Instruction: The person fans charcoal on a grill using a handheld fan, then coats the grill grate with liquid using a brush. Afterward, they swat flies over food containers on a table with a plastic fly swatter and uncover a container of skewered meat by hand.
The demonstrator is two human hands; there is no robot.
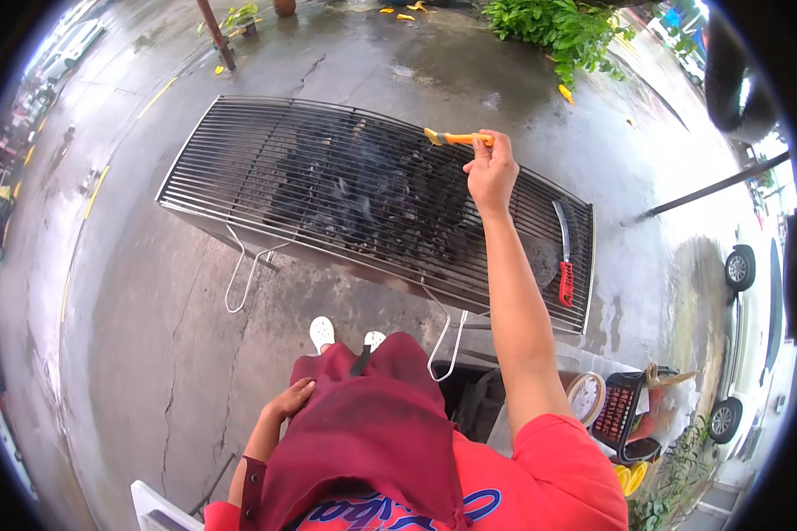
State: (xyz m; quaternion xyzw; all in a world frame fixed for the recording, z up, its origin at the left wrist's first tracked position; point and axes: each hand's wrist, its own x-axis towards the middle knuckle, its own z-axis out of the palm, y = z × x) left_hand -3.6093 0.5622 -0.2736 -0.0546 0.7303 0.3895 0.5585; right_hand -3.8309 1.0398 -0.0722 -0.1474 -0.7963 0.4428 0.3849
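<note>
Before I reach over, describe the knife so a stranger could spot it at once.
Find the long grill. Near its right end, right of the right arm, the knife lies on top, blade pointing away. Its red handle sets it apart from the yellow tool in the right hand.

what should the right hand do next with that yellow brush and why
It should probably bring the yellow-handled brush nearer and down to the bars of the grill grate: the right hand grips it by the far edge as seen here, and the red-handled knife lies apart at the right end.
</note>
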